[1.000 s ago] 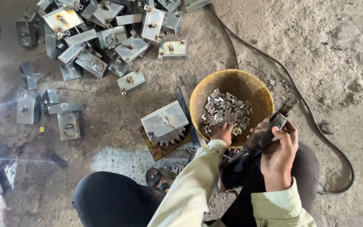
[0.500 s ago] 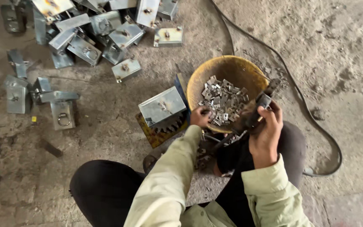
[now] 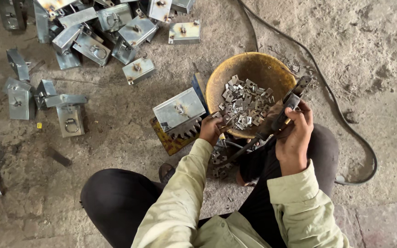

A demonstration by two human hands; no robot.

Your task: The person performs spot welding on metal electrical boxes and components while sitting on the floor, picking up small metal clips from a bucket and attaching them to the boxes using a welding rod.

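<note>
a rough metal workshop floor

bare, dusty concrete floor [image 3: 116, 138] with grey steel lock cases [image 3: 93, 32] heaped at eleven o'clock, a worn yellow bowl [image 3: 253, 69] of small metal pieces [image 3: 244, 103] at one o'clock, and a black cable [image 3: 341, 105] trailing at three o'clock.

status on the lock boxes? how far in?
Done: can't tell; a pile of metal boxes lies on the floor, finished or not unclear. In hand: one box sits by the yellow bowl of small metal pieces; left hand is at the bowl's rim, right hand holds a dark tool. Left: bowl holds many pieces.
</note>
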